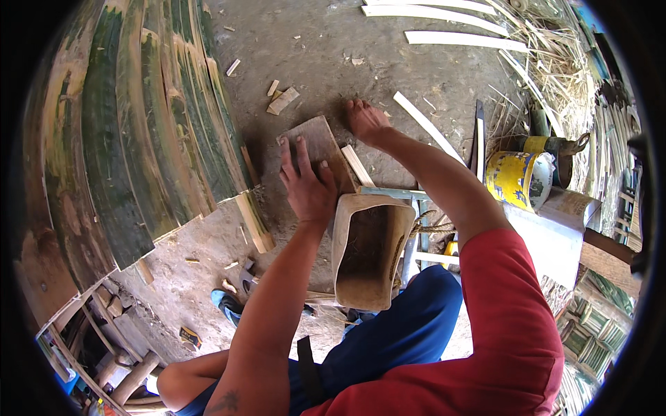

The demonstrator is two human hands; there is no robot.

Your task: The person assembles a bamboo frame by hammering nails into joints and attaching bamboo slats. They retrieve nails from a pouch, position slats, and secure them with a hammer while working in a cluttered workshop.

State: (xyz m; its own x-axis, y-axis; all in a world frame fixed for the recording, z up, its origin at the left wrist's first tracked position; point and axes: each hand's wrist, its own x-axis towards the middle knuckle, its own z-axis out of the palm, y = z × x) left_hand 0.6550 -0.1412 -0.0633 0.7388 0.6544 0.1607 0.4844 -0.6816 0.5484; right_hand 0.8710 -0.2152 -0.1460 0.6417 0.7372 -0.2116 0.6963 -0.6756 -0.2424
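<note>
- Our landmark is the wooden trough (pixel 366 249), a hollowed block with rounded walls, standing open between our arms; we see only bare, rough wood inside.
- Just right of and beyond the trough stands a yellow-and-blue tin can (pixel 511 179), dented and worn; we cannot tell what it holds.
- Our left hand (pixel 306 184) lies flat, fingers spread, on a flat brown wooden board (pixel 318 142) that touches the trough's far left corner; it presses rather than clasps.
- Our right hand (pixel 365 119) reaches beyond the trough to the dirt floor (pixel 326 62), fingers down near the board's far edge; we cannot tell whether it grips anything.
- A pale short wood stick (pixel 358 165) lies between the board and the trough's far rim.
- Well left of the trough, a broad stack of curved green bamboo slats (pixel 139 132) covers the ground.
- Beyond the trough to the right lie long pale bamboo strips (pixel 458 38) and a heap of dry shavings (pixel 555 62).
- Small wood chips (pixel 281 98) dot the dirt beyond the board.
</note>
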